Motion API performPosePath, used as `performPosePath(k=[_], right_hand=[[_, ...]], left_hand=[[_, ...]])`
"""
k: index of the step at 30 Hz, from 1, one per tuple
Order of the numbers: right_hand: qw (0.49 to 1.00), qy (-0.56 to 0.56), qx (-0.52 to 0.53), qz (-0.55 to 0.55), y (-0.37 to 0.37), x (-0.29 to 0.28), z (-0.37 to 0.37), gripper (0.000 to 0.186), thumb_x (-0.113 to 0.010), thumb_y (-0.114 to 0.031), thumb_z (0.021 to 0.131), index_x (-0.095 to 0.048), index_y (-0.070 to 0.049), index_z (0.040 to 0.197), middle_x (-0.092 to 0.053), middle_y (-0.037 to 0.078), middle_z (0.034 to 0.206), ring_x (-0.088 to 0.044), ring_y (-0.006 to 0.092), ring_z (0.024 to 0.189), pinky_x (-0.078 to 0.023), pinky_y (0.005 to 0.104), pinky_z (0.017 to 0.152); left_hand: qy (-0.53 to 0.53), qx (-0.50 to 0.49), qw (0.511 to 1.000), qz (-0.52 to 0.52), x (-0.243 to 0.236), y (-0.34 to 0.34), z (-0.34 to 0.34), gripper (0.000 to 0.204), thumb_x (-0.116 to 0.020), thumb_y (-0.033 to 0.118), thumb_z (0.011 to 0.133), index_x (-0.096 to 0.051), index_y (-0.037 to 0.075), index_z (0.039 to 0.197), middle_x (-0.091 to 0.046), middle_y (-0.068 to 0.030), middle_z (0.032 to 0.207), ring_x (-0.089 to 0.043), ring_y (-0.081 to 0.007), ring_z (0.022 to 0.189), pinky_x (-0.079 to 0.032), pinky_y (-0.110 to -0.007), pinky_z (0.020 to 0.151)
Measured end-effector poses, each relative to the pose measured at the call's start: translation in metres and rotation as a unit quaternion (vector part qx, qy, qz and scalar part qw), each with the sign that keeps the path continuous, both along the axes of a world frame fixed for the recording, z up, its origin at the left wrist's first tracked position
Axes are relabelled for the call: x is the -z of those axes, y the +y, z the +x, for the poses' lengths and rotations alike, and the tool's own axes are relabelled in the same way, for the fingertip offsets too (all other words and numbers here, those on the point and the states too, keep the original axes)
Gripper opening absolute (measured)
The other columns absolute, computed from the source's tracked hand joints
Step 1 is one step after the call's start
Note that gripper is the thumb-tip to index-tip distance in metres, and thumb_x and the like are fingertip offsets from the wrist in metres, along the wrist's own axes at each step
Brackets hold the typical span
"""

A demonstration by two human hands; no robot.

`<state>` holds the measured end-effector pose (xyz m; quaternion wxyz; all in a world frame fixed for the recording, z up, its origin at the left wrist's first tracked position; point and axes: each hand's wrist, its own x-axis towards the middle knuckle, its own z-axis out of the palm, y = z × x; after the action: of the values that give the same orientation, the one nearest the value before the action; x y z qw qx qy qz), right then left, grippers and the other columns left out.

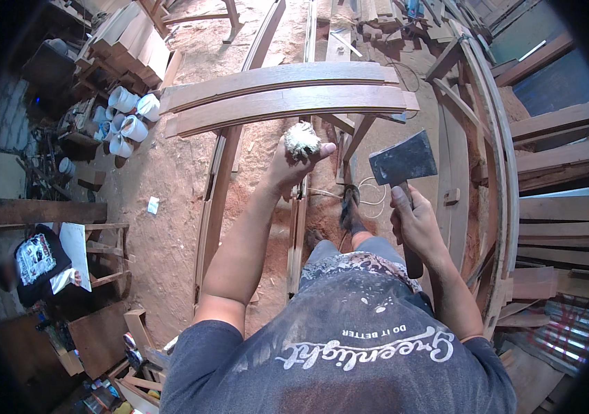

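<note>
My left hand is closed around a pale, shaggy bundle, whose frayed whitish top points up and away from me. Its lower part is hidden in my fist, so its exact kind does not show. My right hand grips a hatchet by its dark wooden handle. The broad dark blade is raised above the fist, apart from the bundle. Just beyond my left hand, several long wooden boards lie side by side across upright-running timbers.
White buckets and stacked lumber stand at the far left. A long wooden frame and piled planks line the right. Sawdust covers the floor. A person in a dark shirt is at the left.
</note>
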<state>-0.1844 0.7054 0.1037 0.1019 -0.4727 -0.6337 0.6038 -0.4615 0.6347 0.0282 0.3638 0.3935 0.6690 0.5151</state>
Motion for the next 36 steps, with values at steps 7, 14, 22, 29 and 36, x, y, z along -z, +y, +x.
performPosePath(k=[7,14,22,29,36], right_hand=[[1.000,0.016,-0.026,0.004,-0.004,-0.003,-0.005,0.043,-0.053,-0.048,0.104,-0.052,-0.005,0.099,-0.047,-0.002,0.060,-0.046,0.0066,0.047,-0.037,0.0236,0.042],[0.998,0.030,-0.045,0.015,-0.004,-0.019,-0.021,0.041,-0.053,-0.047,0.104,-0.052,-0.006,0.099,-0.047,-0.003,0.062,-0.046,0.0061,0.048,-0.038,0.0237,0.042],[0.996,0.056,-0.055,0.048,0.002,-0.039,-0.039,0.041,-0.053,-0.048,0.103,-0.053,-0.008,0.098,-0.048,-0.003,0.062,-0.046,0.0051,0.049,-0.037,0.0223,0.041],[0.992,0.058,-0.078,0.076,0.006,-0.046,-0.048,0.042,-0.053,-0.049,0.103,-0.054,-0.008,0.099,-0.048,-0.004,0.062,-0.046,0.0039,0.049,-0.036,0.0218,0.042],[0.983,0.127,-0.072,0.115,0.005,-0.066,-0.069,0.040,-0.052,-0.047,0.104,-0.055,-0.007,0.101,-0.049,-0.003,0.063,-0.046,0.0030,0.050,-0.036,0.0213,0.043]], left_hand=[[-0.028,0.002,0.997,0.070,0.001,-0.007,0.017,0.039,-0.081,0.036,0.086,-0.058,0.006,0.079,-0.052,0.0027,0.071,-0.048,-0.0089,0.063,-0.042,-0.031,0.055],[0.064,0.072,0.993,0.062,-0.031,-0.011,0.017,0.037,-0.079,0.033,0.089,-0.064,0.000,0.084,-0.064,-0.0066,0.074,-0.056,-0.0136,0.069,-0.048,-0.034,0.064],[0.048,0.055,0.994,0.082,-0.020,-0.010,0.013,0.037,-0.077,0.034,0.089,-0.064,0.001,0.081,-0.063,-0.0079,0.072,-0.055,-0.0149,0.066,-0.048,-0.035,0.063],[0.062,0.050,0.993,0.089,-0.025,-0.013,0.015,0.036,-0.077,0.032,0.090,-0.064,0.000,0.081,-0.062,-0.0107,0.071,-0.054,-0.0176,0.064,-0.047,-0.036,0.061],[0.109,0.069,0.982,0.141,-0.016,-0.014,0.015,0.028,-0.075,0.026,0.091,-0.064,0.001,0.083,-0.062,-0.0100,0.073,-0.056,-0.0173,0.065,-0.047,-0.036,0.062]])
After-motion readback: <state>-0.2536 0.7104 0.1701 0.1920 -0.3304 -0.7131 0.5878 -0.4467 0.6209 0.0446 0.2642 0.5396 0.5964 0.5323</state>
